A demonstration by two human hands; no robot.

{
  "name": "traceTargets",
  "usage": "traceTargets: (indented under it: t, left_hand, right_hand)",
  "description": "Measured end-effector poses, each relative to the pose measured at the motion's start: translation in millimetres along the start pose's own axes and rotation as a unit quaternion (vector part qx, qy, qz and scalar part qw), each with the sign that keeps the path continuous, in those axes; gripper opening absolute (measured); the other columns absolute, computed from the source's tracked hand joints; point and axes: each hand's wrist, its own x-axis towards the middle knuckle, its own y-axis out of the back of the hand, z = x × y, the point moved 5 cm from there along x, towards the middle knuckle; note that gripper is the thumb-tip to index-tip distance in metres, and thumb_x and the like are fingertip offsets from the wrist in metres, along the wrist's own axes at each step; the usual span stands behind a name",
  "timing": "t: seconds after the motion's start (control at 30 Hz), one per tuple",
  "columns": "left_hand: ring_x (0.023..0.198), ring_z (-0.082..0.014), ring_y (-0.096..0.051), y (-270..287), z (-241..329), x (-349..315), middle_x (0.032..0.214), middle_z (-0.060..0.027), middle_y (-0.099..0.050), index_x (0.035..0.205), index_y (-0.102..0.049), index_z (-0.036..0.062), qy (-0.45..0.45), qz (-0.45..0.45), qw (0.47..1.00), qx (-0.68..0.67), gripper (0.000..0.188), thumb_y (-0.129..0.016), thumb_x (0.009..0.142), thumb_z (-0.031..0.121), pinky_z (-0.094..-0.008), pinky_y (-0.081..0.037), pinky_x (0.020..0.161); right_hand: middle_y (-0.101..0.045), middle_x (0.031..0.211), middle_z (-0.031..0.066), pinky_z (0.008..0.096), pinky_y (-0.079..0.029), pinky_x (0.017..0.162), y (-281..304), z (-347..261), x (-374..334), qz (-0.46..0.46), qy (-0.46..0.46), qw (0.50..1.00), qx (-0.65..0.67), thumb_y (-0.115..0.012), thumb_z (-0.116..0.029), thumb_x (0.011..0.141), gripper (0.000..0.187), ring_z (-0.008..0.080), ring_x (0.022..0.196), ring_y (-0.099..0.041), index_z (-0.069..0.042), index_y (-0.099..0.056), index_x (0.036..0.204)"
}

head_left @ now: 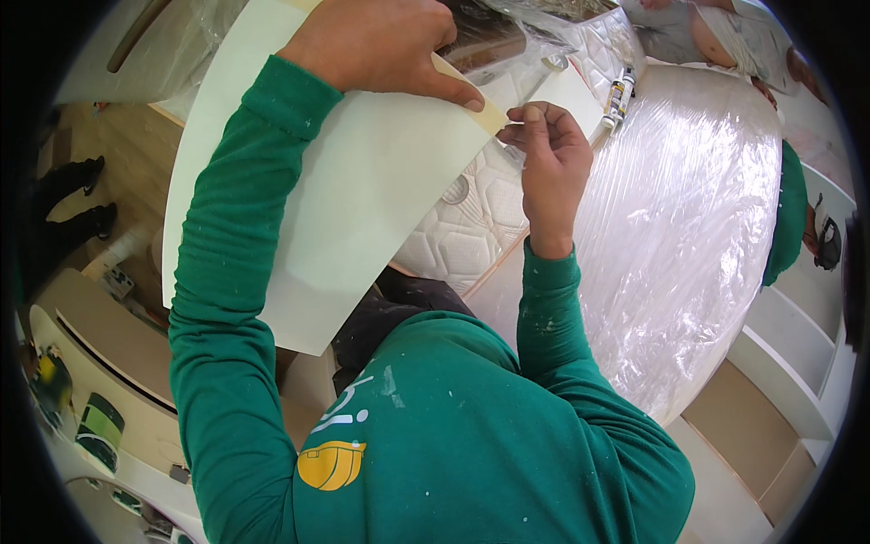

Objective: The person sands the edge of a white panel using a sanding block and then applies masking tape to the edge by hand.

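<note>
A large white panel (353, 199) slants across in front of me, with a strip of pale yellow masking tape (492, 119) along its far edge. My left hand (385, 50) grips that far edge, its thumb lying along the tape and its other fingers curled, partly hidden. At the panel's right corner my right hand (553, 163) is closed in a pinch at the end of the tape, thumb against the fingertips. The bit between those fingertips is small and mostly covered.
A quilted mattress (453, 227) lies beyond the panel, next to a large plastic-wrapped piece (671, 227). Sealant-type tubes (618, 98) rest at its far end. Other people are near: dark legs (72, 204) at left, a green sleeve (787, 213) at right. White shelving (788, 354) stands right.
</note>
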Motion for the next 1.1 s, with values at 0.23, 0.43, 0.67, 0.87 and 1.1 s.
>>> traceTargets:
  t: [0.23, 0.43, 0.67, 0.87, 1.1]
  left_hand:
    - [0.07, -0.0399, -0.07, 5, 5, 0, 0.07, -0.0193, -0.069, 0.071, -0.074, 0.0032, -0.007, 0.01, 1.0, -0.007, 0.072, -0.072, 0.078, 0.075, -0.0489, -0.055, 0.066]
    - [0.069, -0.0397, -0.07, 4, 2, 4, 0.07, -0.0195, -0.069, 0.071, -0.074, 0.0034, 0.01, -0.005, 1.0, 0.007, 0.075, -0.07, 0.077, 0.078, -0.0496, -0.055, 0.065]
    - [0.071, -0.0392, -0.068, 7, 7, 9, 0.071, -0.0205, -0.067, 0.075, -0.074, 0.0022, 0.027, -0.031, 0.999, 0.0, 0.074, -0.071, 0.079, 0.076, -0.0473, -0.053, 0.066]
    - [0.067, -0.0338, -0.068, -15, -7, 7, 0.069, -0.0154, -0.068, 0.08, -0.077, 0.0039, 0.037, 0.031, 0.999, -0.025, 0.075, -0.081, 0.068, 0.078, -0.0412, -0.053, 0.063]
    - [0.07, -0.0325, -0.071, -16, -11, 12, 0.074, -0.0159, -0.072, 0.088, -0.08, 0.0044, 0.062, -0.01, 0.997, -0.037, 0.073, -0.083, 0.068, 0.075, -0.0408, -0.056, 0.068]
  right_hand:
    - [-0.074, 0.097, 0.0102, 0.0283, -0.059, 0.077, -12, -7, -14, -0.044, -0.053, 0.996, 0.059, -0.069, -0.011, 0.102, 0.021, 0.0149, 0.079, -0.071, 0.007, -0.071, 0.113]
    - [-0.075, 0.098, 0.0097, 0.0288, -0.059, 0.079, -17, -2, -13, -0.049, -0.069, 0.992, 0.09, -0.075, -0.01, 0.098, 0.023, 0.0154, 0.085, -0.071, 0.008, -0.072, 0.113]
    - [-0.076, 0.102, 0.013, 0.032, -0.06, 0.085, -8, 7, -12, -0.072, -0.12, 0.968, 0.207, -0.065, -0.017, 0.105, 0.028, 0.0197, 0.089, -0.072, 0.008, -0.071, 0.115]
    - [-0.076, 0.103, 0.0134, 0.0336, -0.061, 0.086, -7, 0, -15, -0.097, -0.11, 0.96, 0.239, -0.062, -0.02, 0.106, 0.032, 0.0203, 0.09, -0.072, 0.008, -0.07, 0.119]
    - [-0.075, 0.099, 0.0092, 0.0318, -0.059, 0.082, -17, -1, -19, -0.031, -0.076, 0.987, 0.135, -0.065, -0.024, 0.105, 0.033, 0.0174, 0.085, -0.071, 0.007, -0.071, 0.118]
